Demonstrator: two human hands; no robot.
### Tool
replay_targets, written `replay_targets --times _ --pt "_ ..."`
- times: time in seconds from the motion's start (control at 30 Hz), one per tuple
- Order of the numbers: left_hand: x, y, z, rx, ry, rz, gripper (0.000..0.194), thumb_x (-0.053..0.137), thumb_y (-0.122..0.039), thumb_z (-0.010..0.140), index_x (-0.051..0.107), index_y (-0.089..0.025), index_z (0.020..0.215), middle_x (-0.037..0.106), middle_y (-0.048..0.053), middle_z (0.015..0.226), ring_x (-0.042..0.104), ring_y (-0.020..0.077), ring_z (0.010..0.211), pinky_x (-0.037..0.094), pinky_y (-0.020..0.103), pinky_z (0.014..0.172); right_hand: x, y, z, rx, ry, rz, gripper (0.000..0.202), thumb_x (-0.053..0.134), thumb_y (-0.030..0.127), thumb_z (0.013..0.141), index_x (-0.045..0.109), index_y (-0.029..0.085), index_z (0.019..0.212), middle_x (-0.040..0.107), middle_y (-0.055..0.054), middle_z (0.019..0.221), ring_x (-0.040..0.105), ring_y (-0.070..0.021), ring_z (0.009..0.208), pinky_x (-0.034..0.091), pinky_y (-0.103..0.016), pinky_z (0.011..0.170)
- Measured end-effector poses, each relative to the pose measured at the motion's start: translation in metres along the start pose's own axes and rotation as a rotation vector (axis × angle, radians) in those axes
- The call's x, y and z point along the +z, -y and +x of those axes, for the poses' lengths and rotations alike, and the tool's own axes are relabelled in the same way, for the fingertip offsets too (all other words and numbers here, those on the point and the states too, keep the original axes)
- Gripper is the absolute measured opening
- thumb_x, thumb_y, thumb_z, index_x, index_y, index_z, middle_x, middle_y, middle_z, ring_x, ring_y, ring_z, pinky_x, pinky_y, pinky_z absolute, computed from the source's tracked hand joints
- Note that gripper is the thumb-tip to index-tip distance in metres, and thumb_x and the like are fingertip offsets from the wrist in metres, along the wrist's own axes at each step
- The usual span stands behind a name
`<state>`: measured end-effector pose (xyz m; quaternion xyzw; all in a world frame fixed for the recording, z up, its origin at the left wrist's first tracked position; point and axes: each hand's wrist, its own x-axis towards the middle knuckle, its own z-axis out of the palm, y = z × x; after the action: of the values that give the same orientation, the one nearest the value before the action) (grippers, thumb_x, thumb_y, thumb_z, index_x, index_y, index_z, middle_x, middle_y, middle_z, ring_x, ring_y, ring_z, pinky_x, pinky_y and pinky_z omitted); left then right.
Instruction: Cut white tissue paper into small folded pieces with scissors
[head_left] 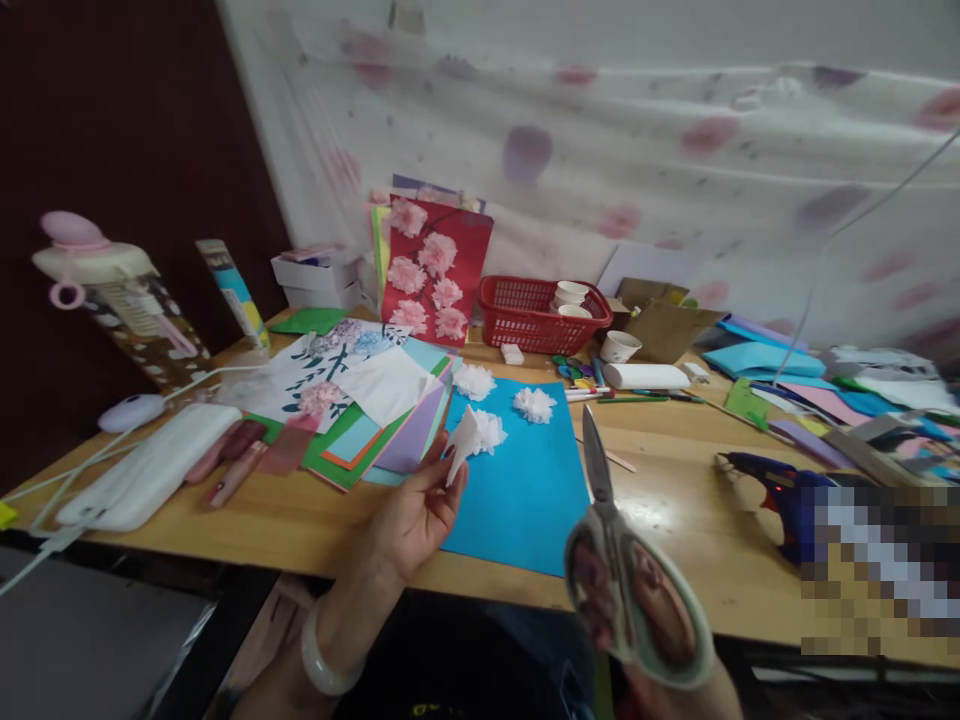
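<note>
Between the fingers of my left hand [421, 518] is a small folded piece of white paper [462, 446], raised over the left edge of a blue sheet [517, 510]. My right hand [656, 590] grips a pair of scissors [611, 540] by the pale handles, fingers through the loops. The blades point up and away and look closed, apart from the paper. Three white paper flowers lie on the upper part of the blue sheet: one at the top left [474, 381], one at the right [534, 404] and one partly behind the held paper [489, 432].
A glue gun [780, 490] lies at the right, near stacked coloured paper [795, 360]. At the back stand a red basket [517, 320] with paper cups and a red card [442, 260] with pink flowers. Left are layered sheets [405, 440], a white power bank [150, 465] and a bottle [135, 300].
</note>
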<state>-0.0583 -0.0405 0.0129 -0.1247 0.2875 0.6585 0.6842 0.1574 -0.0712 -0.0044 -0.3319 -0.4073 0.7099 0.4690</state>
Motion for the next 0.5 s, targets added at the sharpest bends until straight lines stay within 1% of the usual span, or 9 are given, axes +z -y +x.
replay_targets --times 0.03,0.1,0.17,0.23,0.33,0.4,0.5 --pt "0.000 0.001 0.000 0.005 -0.013 -0.006 0.032 0.043 0.003 0.091 0.070 -0.012 0.101 0.073 0.008 0.084 0.071 0.0124 0.067 0.060 0.015 0.052 0.011 -0.008 0.002 0.070 0.076 0.108 0.046 0.070 0.069 0.063 0.068 0.025 0.076 0.055 0.001 0.058 0.049 -0.0106 0.042 0.048 -0.021 0.040" --pt "0.000 0.002 -0.002 0.027 -0.033 0.002 0.031 0.043 0.005 0.090 0.070 -0.010 0.094 0.073 0.007 0.080 0.072 0.0128 0.067 0.059 0.015 0.051 0.032 -0.018 0.004 0.167 0.185 0.292 0.057 0.063 0.080 0.059 0.070 0.027 0.080 0.057 0.001 0.064 0.049 -0.0108 0.046 0.056 -0.027 0.052" --pt "0.000 0.003 -0.005 0.055 -0.014 0.022 0.032 0.043 0.008 0.088 0.070 -0.009 0.090 0.074 0.007 0.082 0.072 0.0125 0.068 0.060 0.015 0.054 0.046 -0.020 0.002 0.259 0.316 0.410 0.064 0.058 0.084 0.058 0.070 0.028 0.086 0.059 -0.002 0.073 0.053 -0.0136 0.054 0.058 -0.036 0.072" --pt "-0.001 0.004 -0.007 0.065 0.044 0.040 0.034 0.043 0.010 0.087 0.071 -0.008 0.091 0.075 0.007 0.087 0.073 0.0122 0.070 0.061 0.015 0.059 0.053 -0.018 0.000 0.305 0.411 0.469 0.067 0.057 0.084 0.059 0.071 0.026 0.090 0.059 -0.003 0.078 0.054 -0.0150 0.059 0.055 -0.041 0.083" --pt "-0.003 0.005 -0.008 0.046 0.082 0.059 0.035 0.043 0.010 0.087 0.071 -0.009 0.095 0.076 0.007 0.087 0.073 0.0117 0.070 0.061 0.014 0.060 0.052 -0.016 -0.005 0.290 0.430 0.475 0.074 0.056 0.085 0.057 0.072 0.023 0.095 0.058 -0.005 0.080 0.053 -0.0161 0.060 0.054 -0.041 0.085" --pt "-0.003 0.005 -0.009 0.030 0.084 0.061 0.035 0.042 0.008 0.088 0.071 -0.009 0.098 0.076 0.007 0.087 0.073 0.0114 0.069 0.060 0.014 0.059 0.050 -0.017 -0.006 0.283 0.406 0.455 0.078 0.054 0.087 0.057 0.072 0.022 0.097 0.059 -0.006 0.080 0.053 -0.0176 0.060 0.055 -0.043 0.084" --pt "-0.003 0.008 -0.009 0.028 0.083 0.064 0.037 0.041 0.008 0.088 0.070 -0.010 0.103 0.076 0.006 0.087 0.072 0.0108 0.069 0.060 0.015 0.059 0.049 -0.017 -0.006 0.277 0.412 0.445 0.076 0.053 0.086 0.060 0.071 0.023 0.098 0.060 -0.006 0.080 0.052 -0.0169 0.059 0.054 -0.044 0.084"
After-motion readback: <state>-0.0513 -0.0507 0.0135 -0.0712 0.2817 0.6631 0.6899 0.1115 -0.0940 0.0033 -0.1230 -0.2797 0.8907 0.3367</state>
